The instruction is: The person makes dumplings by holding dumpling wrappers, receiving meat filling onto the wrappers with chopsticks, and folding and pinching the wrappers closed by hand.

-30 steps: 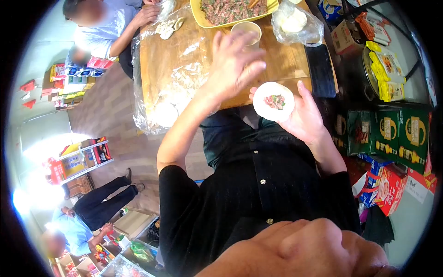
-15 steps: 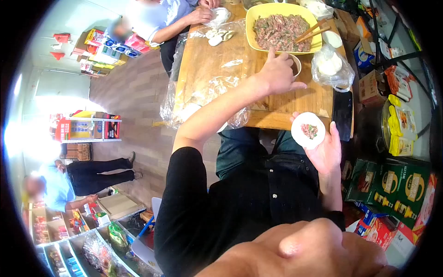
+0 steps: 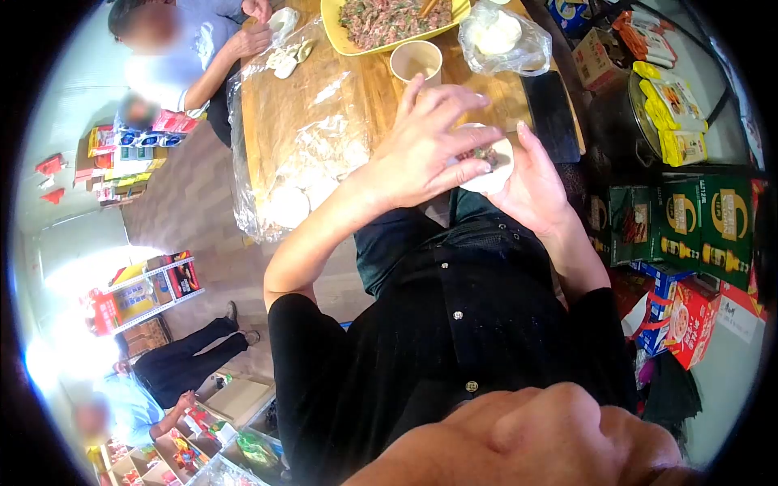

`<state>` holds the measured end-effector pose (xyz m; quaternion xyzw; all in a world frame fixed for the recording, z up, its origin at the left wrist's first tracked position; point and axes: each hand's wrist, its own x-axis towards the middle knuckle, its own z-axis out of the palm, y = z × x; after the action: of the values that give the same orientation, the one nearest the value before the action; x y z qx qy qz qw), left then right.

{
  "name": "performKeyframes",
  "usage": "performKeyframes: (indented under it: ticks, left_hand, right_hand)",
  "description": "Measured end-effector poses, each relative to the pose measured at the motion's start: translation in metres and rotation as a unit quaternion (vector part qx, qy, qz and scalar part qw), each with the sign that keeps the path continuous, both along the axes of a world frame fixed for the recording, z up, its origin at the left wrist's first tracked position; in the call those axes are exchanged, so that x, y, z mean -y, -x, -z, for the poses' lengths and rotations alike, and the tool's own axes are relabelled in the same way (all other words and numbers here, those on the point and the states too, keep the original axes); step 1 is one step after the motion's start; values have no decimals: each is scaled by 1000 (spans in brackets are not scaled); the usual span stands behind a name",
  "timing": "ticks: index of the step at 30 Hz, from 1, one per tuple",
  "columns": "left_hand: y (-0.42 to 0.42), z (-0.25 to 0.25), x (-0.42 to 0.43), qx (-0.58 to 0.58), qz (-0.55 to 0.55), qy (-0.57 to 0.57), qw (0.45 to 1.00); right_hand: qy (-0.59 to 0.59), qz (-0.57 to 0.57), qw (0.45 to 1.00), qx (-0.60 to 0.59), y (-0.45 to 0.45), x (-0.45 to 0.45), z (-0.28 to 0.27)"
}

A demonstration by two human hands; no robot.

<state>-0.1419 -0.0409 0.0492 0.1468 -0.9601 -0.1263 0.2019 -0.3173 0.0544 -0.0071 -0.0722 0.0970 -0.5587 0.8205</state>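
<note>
My right hand (image 3: 535,182) holds a round white dumpling wrapper (image 3: 498,175) on its palm, thumb raised beside it. A small mound of meat filling (image 3: 483,155) sits in the middle of the wrapper. Above it hovers my left hand (image 3: 433,146), fingers spread, with the thumb and one finger at the wrapper's near side; whether they touch it I cannot tell. Part of the wrapper is hidden behind these fingers. Just beyond stands a paper cup (image 3: 416,61). A yellow bowl (image 3: 331,28) of minced filling is farther back, and a plastic bag (image 3: 496,40) with white dough lies to its right.
Clear plastic sheeting (image 3: 320,150) covers the left of the wooden table (image 3: 389,113), with white wrappers under or on it. A co-worker's hands (image 3: 253,36) handle dough at the far left. A dark flat object (image 3: 553,117) lies at the right edge. Green boxes (image 3: 681,215) stand at right.
My left hand has left the cup and come back over the wrapper. My right hand has kept hold of the wrapper. The whole view has shifted, so the table sits farther left and higher.
</note>
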Motion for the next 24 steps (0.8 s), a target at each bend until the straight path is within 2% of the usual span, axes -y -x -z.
performKeyframes:
  ticks: [8,14,16,18,24]
  left_hand:
    - [-28,7,2,12,-49,56,997]
    - [-46,21,-26,-81,-53,82,992]
    - [-44,33,-41,-80,-22,138,987]
    - [-40,41,-47,-95,-13,211,973]
    - [-36,35,-45,-104,-18,203,974]
  right_hand:
    - [-66,32,996,-40,-4,-7,-16]
    - [-65,32,997,-34,-2,-3,-16]
    - [0,-11,998,56,-3,0,-12]
    - [-1,-19,999,45,-7,1,-14]
    - [15,-34,997,62,-17,3,-10]
